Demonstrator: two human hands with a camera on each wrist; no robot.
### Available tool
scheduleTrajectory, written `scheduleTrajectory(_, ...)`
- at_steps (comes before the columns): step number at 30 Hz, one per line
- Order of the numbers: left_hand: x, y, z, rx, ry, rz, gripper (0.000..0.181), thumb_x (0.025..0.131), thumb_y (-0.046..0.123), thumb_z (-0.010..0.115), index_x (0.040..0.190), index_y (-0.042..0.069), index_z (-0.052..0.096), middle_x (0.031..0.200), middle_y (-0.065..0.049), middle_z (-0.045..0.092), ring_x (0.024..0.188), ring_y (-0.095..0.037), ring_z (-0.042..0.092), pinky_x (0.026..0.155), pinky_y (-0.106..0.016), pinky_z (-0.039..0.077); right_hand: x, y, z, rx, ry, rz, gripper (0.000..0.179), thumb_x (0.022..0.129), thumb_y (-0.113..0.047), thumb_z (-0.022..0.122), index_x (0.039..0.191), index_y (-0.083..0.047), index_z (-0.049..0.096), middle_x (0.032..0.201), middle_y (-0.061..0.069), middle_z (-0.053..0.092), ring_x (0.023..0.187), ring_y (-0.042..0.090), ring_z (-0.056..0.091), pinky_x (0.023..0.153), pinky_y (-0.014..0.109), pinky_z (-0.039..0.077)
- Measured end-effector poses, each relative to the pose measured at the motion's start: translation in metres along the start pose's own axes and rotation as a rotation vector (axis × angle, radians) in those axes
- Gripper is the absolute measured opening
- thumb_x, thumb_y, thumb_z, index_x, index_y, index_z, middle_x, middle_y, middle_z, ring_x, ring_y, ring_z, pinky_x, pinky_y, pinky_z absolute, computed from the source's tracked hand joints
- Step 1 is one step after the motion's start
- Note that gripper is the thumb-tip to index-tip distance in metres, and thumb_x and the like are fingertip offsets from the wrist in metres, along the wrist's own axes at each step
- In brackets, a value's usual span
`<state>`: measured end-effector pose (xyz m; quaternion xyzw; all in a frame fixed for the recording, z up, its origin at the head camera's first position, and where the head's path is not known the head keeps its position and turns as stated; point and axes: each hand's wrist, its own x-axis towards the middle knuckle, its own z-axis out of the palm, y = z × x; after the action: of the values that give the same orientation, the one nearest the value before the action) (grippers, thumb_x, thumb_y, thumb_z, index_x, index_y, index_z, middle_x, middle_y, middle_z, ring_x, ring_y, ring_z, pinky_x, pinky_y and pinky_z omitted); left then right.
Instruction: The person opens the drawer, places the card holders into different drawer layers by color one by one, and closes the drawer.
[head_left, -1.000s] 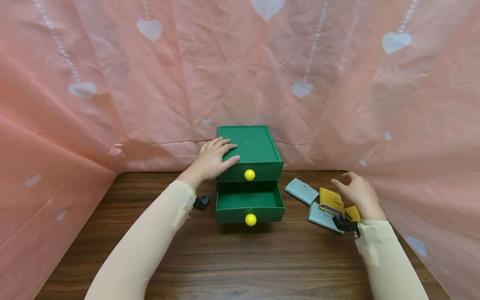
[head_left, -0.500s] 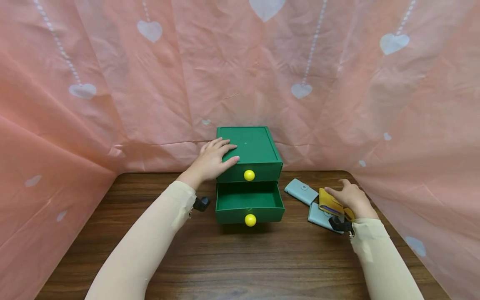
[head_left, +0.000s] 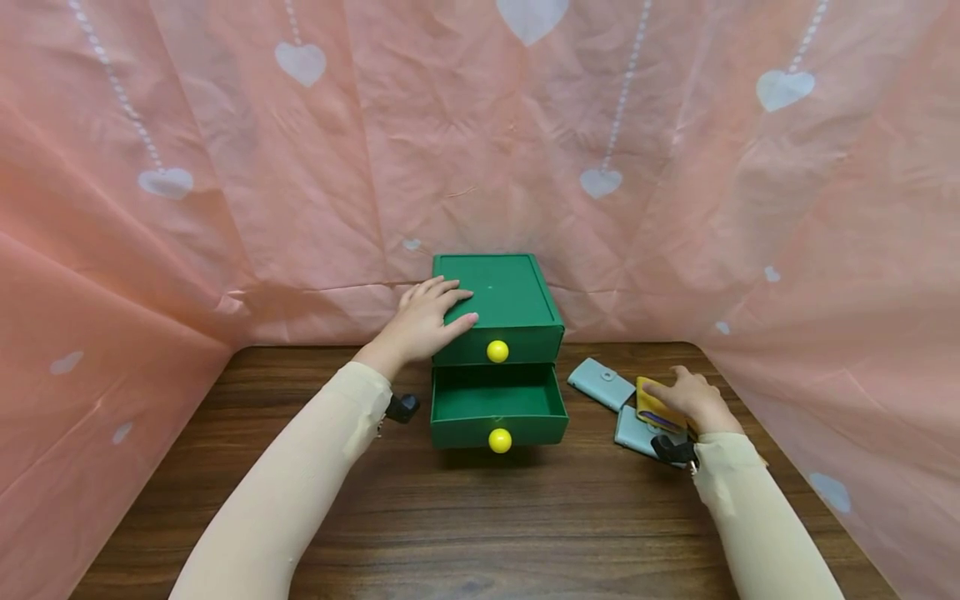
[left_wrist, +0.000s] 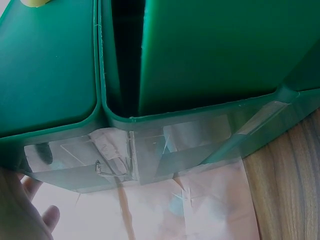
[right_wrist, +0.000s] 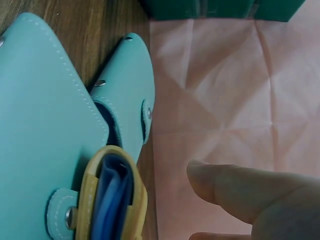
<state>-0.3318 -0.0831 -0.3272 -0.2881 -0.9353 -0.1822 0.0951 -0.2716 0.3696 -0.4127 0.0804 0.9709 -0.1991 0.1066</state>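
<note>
R hand spread nr yellow wallet, rounded spine, blue inside, L hand spread on green 2-drawer unit

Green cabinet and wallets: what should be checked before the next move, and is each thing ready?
1. Lower drawer pulled open: ok.
2. Space inside it: ok, the visible part looks bare.
3. Left hand resting on the green cabinet: ok.
4. Right hand gripping the yellow wallet: not ok, not holding it yet.
5. Yellow wallet clear of the nearer blue wallet: not ok, it overlaps it.
6. Yellow wallet's clasp fastened: cannot tell, out of sight.
</note>
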Motion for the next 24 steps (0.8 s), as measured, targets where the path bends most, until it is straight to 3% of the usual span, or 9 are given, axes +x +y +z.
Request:
scheduleTrajectory(4,0.0,0.0,0.0,-0.001,-0.002,-0.001,0.062,0.102,0.06,0.04,0.151,0.023,0.046,0.161,-0.006,0.031,0.152,-0.029,0.014,0.119,-0.056,0.009,0.001,-0.001,0.001,0.012,-0.018,0.016,0.101,0.096,-0.064,0.047,0.15,0.017,0.019,0.143,0.051,0.02,0.126,0.073,0.021,0.1,0.074,0.03)
scheduleTrajectory(15,-0.001,0.0,0.0,-0.002,-0.006,-0.009,0.062,0.102,0.061,0.039,0.151,0.024,0.047,0.161,-0.005,0.032,0.152,-0.028,0.015,0.119,-0.056,0.01,0.007,0.001,0.014,0.019,-0.01,0.002,0.091,0.096,-0.058,0.049,0.148,0.013,0.027,0.134,0.047,0.036,0.112,0.061,0.045,0.088,0.063,0.042)
scheduleTrajectory(24,0.0,0.0,-0.001,0.0,-0.002,-0.007,0.061,0.102,0.06,0.04,0.151,0.024,0.047,0.16,-0.006,0.033,0.152,-0.028,0.015,0.118,-0.056,0.011,0.006,-0.006,0.017,-0.026,-0.016,0.049,0.091,0.094,-0.059,0.053,0.148,0.01,0.03,0.133,0.044,0.039,0.111,0.058,0.048,0.088,0.068,0.039)
